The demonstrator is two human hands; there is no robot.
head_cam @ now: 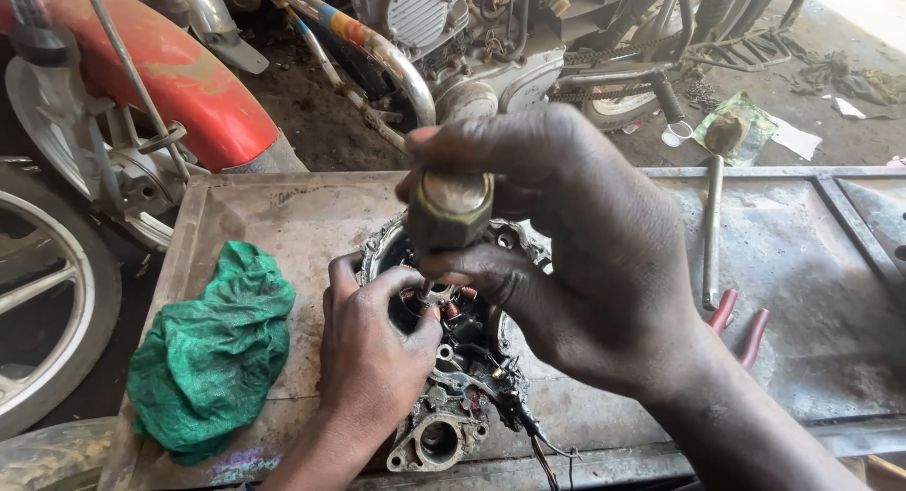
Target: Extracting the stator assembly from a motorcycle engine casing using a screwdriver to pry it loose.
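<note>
Stator cover | L hand steadies | R hand grips screwdriver | rag left

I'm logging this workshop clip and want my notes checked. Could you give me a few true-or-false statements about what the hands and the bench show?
1. The right hand grips a tool handle upright over the engine cover. True.
2. The green rag lies right of the cover. False: it lies to its left.
3. The left hand rests on the cover. True.
4. The red-handled pliers are in the left hand. False: they lie on the metal bench, right of the hands.
</note>
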